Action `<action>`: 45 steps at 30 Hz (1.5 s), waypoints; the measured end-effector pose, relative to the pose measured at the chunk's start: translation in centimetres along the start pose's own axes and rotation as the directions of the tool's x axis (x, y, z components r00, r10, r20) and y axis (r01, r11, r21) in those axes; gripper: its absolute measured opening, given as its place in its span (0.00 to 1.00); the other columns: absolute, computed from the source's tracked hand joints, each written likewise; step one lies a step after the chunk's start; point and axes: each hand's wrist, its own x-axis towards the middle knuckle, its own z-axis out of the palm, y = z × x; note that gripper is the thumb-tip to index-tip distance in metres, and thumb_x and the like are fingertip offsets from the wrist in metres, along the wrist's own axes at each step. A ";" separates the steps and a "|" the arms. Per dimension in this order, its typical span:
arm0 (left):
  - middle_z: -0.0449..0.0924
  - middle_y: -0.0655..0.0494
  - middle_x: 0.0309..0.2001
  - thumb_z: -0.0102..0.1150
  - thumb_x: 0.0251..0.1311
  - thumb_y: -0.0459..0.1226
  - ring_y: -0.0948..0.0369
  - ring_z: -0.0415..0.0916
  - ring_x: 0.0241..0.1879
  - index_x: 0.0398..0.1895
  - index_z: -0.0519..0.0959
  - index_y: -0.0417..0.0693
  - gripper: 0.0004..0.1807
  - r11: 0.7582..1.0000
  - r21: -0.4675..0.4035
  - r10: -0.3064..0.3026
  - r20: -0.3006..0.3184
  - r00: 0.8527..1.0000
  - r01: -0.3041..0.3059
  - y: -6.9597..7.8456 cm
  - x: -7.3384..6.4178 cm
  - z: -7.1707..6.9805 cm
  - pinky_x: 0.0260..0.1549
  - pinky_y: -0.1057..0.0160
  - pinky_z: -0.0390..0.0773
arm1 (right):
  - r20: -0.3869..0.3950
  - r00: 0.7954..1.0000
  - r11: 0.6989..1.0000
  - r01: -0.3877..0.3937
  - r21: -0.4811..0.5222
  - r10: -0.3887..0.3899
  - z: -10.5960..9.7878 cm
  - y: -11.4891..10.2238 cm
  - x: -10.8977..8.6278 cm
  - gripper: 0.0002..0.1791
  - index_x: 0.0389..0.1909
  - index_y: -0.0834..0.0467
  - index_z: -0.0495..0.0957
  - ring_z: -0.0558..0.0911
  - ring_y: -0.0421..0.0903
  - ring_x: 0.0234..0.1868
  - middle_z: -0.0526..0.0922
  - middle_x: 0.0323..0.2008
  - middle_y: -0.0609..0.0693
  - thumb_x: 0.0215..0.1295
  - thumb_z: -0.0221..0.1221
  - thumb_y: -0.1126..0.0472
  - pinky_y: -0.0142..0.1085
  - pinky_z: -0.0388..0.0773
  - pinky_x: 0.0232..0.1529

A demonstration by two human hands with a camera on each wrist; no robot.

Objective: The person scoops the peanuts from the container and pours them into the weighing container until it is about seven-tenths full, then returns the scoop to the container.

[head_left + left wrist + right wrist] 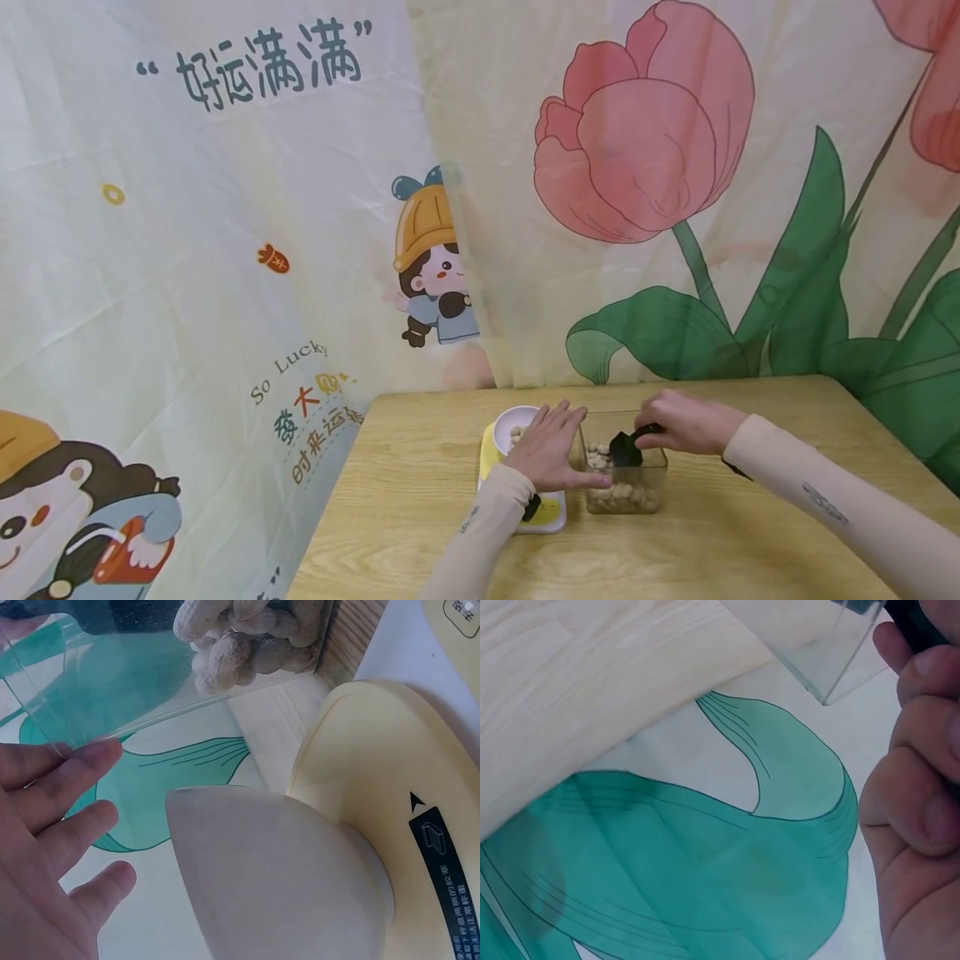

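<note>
A clear plastic box point(624, 493) with unshelled peanuts point(240, 649) stands on the table. My right hand point(686, 422) grips the handle of a black scoop point(625, 450), whose head is down inside the box above the peanuts. In the right wrist view the curled fingers point(930, 750) close round the dark handle. My left hand point(545, 450) is spread at the box's left side, its fingertips point(101, 750) touching the rim. Partly hidden under that hand is a yellow and white kitchen scale point(487, 450), with a white bowl point(516, 414) holding some peanuts.
The wooden table point(405, 500) meets hanging cloths at its back and left edges. One cloth carries a large pink tulip point(652, 125) with green leaves, the other cartoon figures and writing. A printed label point(442, 877) shows on the scale's yellow body.
</note>
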 end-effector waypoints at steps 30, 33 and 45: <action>0.60 0.59 0.77 0.50 0.49 0.80 0.57 0.50 0.78 0.80 0.57 0.51 0.63 1.000 -0.028 -0.004 -0.023 1.000 0.004 0.1 -0.2 0.0 0.78 0.52 0.47 | -0.306 0.948 0.978 -0.028 0.206 0.091 5.1 1.3 -2.5 0.10 0.48 0.48 0.86 0.84 0.36 0.42 0.86 0.43 0.38 0.71 0.63 0.52 0.37 0.86 0.40; 0.59 0.59 0.77 0.50 0.49 0.81 0.57 0.50 0.78 0.80 0.57 0.52 0.63 1.000 -0.028 -0.005 -0.023 1.000 0.005 0.1 -0.2 0.1 0.78 0.52 0.46 | -0.305 0.941 0.968 -0.073 0.242 0.147 5.3 1.3 -3.0 0.11 0.50 0.46 0.86 0.84 0.36 0.43 0.86 0.44 0.37 0.71 0.63 0.51 0.37 0.86 0.41; 0.57 0.60 0.78 0.49 0.49 0.81 0.58 0.48 0.78 0.81 0.55 0.52 0.63 0.999 -0.051 -0.020 -0.018 1.000 0.020 0.0 -0.2 0.4 0.78 0.52 0.46 | -0.342 0.865 0.893 -0.226 0.389 0.367 6.2 1.7 -5.0 0.13 0.52 0.41 0.86 0.84 0.40 0.48 0.86 0.48 0.39 0.68 0.65 0.49 0.35 0.85 0.42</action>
